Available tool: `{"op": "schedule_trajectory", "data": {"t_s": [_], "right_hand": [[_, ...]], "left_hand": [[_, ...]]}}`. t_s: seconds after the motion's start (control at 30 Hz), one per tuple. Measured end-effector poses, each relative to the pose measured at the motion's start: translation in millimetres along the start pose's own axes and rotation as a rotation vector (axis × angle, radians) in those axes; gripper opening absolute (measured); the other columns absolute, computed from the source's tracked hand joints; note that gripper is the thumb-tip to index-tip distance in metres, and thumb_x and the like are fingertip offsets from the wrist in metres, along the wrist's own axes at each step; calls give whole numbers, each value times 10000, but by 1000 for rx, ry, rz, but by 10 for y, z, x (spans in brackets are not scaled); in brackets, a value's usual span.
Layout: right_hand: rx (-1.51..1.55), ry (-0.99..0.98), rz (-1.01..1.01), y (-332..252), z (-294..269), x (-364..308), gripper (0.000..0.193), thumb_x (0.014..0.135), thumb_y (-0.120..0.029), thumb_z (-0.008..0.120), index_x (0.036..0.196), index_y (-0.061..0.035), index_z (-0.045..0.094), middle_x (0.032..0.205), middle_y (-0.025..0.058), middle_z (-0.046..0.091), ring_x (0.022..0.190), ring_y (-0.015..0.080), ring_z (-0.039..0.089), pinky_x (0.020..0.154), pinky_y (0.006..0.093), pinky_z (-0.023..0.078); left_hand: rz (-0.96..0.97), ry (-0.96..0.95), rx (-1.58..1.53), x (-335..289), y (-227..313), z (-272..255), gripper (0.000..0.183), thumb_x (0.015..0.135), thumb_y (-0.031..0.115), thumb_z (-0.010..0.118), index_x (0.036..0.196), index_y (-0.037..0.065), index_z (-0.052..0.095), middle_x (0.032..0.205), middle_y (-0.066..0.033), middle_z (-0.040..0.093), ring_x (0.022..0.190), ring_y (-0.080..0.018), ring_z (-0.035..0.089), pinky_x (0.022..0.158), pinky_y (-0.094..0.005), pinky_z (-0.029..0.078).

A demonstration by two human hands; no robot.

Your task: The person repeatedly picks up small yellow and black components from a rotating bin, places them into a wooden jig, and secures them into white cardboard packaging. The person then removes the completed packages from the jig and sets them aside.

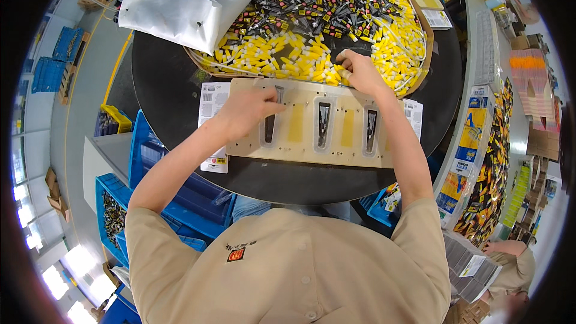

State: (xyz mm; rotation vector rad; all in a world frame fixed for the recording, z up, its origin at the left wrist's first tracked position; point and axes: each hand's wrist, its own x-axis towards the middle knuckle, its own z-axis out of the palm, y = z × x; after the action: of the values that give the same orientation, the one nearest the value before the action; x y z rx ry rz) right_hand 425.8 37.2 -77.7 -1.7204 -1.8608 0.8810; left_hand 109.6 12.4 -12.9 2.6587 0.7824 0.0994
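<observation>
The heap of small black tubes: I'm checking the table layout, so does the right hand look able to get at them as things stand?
Probably yes: the right hand is at the yellow-and-white pieces, the small black tubes lie just beyond, and nothing covers them.

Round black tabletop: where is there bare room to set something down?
On the round black tabletop, along its near edge, below the long beige board; also left of the left-hand white printed cards, below the white plastic sheeting. Beyond the board, heaped small yellow and black tubes crowd it.
</observation>
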Motion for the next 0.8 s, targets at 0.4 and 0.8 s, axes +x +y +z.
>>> {"op": "schedule_trajectory", "data": {"t_s": [0.4,0.8], "right_hand": [[-198,80,-671,-457,380,-1448,287,733,-13,663,1017,-58,663,961,79,615,847,278,583,738,370,512],[-240,547,-324,3,273,-2106,258,694,43,757,940,-26,721,967,94,676,804,274,634,691,339,511]], "left_hand": [[-141,212,-153,184,-107,59,244,813,22,627,1038,93,690,1025,-105,612,916,-331,618,783,-417,499],[-197,-438,182,1454,-529,37,154,742,45,669,893,52,695,871,-135,691,845,-314,664,751,-413,523]]}}
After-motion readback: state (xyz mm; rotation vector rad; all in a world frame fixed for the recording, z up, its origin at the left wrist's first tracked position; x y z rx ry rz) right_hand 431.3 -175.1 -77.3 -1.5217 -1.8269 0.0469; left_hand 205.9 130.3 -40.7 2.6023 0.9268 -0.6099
